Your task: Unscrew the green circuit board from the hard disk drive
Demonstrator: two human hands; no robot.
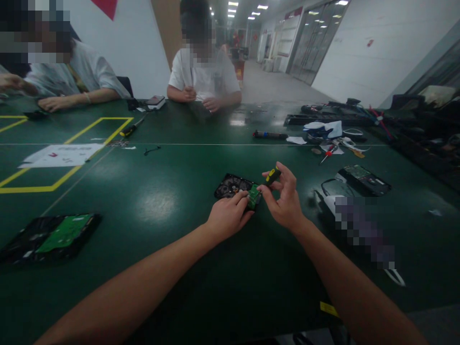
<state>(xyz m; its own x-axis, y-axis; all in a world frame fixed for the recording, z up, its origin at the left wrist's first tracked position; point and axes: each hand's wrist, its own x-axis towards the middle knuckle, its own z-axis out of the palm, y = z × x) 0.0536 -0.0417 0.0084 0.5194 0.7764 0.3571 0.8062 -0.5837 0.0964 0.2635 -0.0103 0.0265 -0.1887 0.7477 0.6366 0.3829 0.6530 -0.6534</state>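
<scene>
Holding hard drive (230, 185) with left hand (230, 211), gripping yellow-black screwdriver (272, 176) in right hand (285, 201).
Lying mid-scene on green table (172, 287), beyond left fingers, just left of right ones, lengthwise left-far to right-near. Pressing green board (254, 193) with left; closed around handle with right; cannot tell tip contact.

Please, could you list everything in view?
Boxy circuit-board devices: three, black-green; centre, left, right.
Slim screwdrivers: two black-yellow, centre and left; one red, right.
Printed paper: uncounted, white, left.
Tape outlines: two, yellow, left.
Cylindrical tool: one, dark, ahead.
Assorted parts: uncountable, mixed, far right.
Long blurred object: one, whitish, right.
Table: one, green, throughout.
Seated people: at least two, pale tops, opposite.
Left grip: one, bare, on device.
Right grip: one, bare, on screwdriver.
</scene>
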